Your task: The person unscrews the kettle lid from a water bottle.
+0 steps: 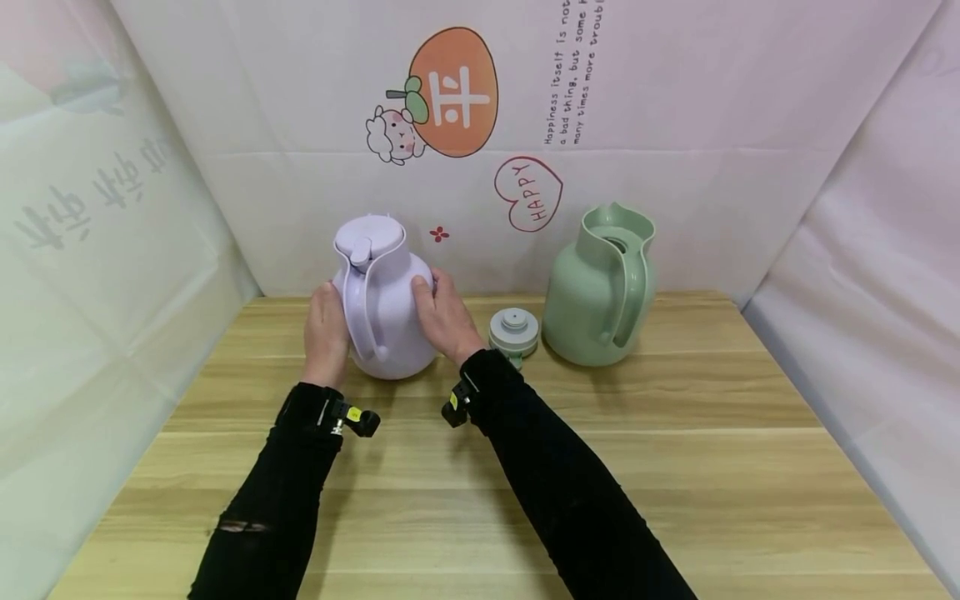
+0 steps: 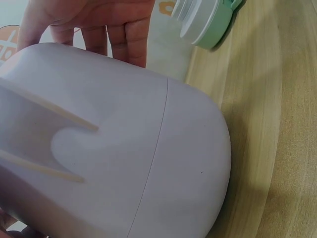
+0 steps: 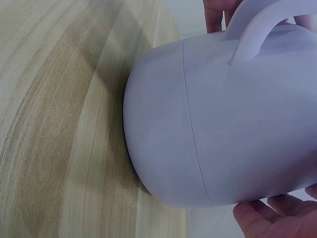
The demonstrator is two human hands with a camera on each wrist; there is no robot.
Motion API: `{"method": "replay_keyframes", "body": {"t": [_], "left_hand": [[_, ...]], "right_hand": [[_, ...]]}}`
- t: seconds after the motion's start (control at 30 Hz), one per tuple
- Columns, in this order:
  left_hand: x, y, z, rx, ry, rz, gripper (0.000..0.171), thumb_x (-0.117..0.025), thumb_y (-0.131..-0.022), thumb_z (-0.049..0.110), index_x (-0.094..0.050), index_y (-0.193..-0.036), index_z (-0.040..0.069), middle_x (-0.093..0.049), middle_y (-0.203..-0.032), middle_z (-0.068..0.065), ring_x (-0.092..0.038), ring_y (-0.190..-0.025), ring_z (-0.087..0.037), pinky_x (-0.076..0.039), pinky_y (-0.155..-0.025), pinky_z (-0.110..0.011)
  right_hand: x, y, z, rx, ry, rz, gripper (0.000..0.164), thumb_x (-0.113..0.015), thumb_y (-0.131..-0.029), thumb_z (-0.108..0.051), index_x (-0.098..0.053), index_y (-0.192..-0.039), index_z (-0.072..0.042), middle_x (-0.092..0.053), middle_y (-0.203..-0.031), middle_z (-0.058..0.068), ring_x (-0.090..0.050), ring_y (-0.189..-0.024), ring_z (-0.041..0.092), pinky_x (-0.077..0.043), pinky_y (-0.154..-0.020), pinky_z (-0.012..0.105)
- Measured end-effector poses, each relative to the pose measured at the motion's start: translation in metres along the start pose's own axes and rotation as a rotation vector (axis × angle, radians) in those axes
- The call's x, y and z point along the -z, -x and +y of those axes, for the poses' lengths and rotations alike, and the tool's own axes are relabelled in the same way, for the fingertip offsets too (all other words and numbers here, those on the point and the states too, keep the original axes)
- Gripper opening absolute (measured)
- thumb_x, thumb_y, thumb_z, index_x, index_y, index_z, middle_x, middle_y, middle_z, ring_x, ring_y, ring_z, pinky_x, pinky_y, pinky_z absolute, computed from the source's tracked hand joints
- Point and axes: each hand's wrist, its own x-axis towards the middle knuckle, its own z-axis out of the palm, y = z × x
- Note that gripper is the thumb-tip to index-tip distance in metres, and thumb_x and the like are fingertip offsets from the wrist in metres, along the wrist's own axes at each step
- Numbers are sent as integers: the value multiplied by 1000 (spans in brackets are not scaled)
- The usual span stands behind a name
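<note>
A lavender thermos jug (image 1: 401, 308) with its lid on stands at the left rear of the wooden table, its handle facing me. My left hand (image 1: 326, 329) holds its left side and my right hand (image 1: 444, 315) grips the right side, thumb in front. Across the jug in the left wrist view, the right hand's fingers (image 2: 118, 37) lie along its wall. From the right wrist, the jug (image 3: 163, 124) appears with its base close to the tabletop; whether it fully rests there I cannot tell. Part of each hand is hidden behind the jug.
To the right, a green thermos jug (image 1: 588, 308) stands with its top uncovered. Between the two jugs a grey and green stopper lid (image 1: 513, 331) lies on the table (image 1: 420, 517). A printed cloth (image 1: 675, 100) rises behind the table's back edge.
</note>
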Motion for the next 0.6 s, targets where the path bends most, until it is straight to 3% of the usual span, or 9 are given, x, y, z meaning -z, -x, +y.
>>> {"method": "replay_keyframes", "body": {"t": [0.37,0.6], "left_hand": [[2,5,-1,-14,5,-51,83,-22,-99,80,-42,-150,17,-50,-144,-14,-48,-135,-31,-37,-117,-50],[1,8,-1,-2,7,-63,81,-21,-99,79,-36,-151,19,-49,-144,-15,-49,-133,-32,-38,-115,-51]], "right_hand": [[1,5,-1,-47,-12,29,64,-33,-109,-56,-33,-153,-9,-51,-145,16,-57,-129,27,-49,-109,48],[1,8,1,-39,-6,40,65,-33,-108,-55,-32,-152,-7,-48,-145,18,-56,-129,28,-48,-110,48]]}}
